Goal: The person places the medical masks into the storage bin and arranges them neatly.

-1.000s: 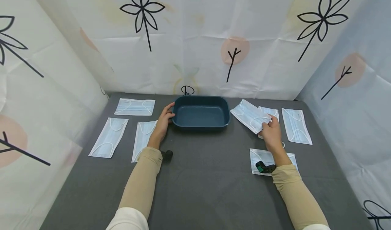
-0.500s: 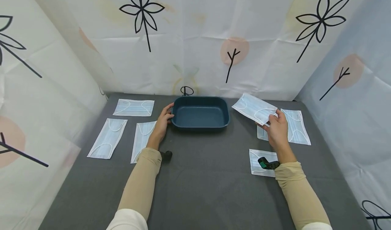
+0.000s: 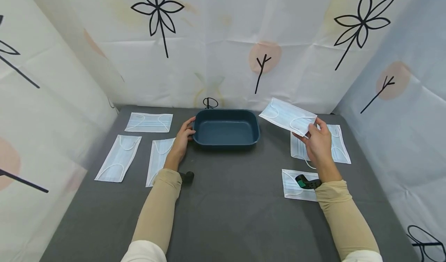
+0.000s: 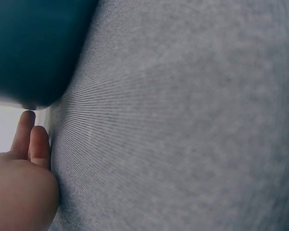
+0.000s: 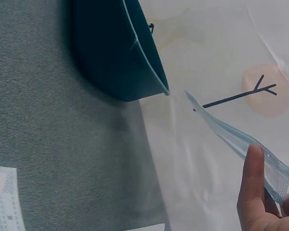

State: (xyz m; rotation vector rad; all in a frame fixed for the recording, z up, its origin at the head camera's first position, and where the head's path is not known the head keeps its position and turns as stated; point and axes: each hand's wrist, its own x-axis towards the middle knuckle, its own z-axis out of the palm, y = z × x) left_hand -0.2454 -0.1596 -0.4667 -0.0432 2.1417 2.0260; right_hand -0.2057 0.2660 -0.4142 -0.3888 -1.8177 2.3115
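Observation:
In the head view, my right hand (image 3: pixel 318 144) pinches a pale blue face mask (image 3: pixel 286 114) by its right end. The mask hangs tilted above the table, just right of a dark blue rectangular tray (image 3: pixel 225 142). The right wrist view shows this mask (image 5: pixel 231 137) nearly edge-on, between finger and thumb, apart from the tray (image 5: pixel 115 72). My left hand (image 3: pixel 180 141) touches the tray's left side with thumb and fingers spread. Two straight fingers of the left hand (image 4: pixel 24 187) reach toward the tray's lower edge (image 4: pixel 38 53) in the left wrist view; its thumb is hidden there.
On the left lie three masks: one at the back (image 3: pixel 149 122), one slanted (image 3: pixel 118 158), one partly behind my left arm (image 3: pixel 158 157). On the right, masks lie behind my hand (image 3: pixel 297 146), at the far right (image 3: pixel 339 148) and under my wrist (image 3: pixel 296 184). Patterned cloth (image 3: pixel 223 60) encloses the grey table.
My right hand has lifted the mask up off the right-hand masks, uncovering one below, and tilted it. My left hand stays at the tray's side. The view has shifted slightly.

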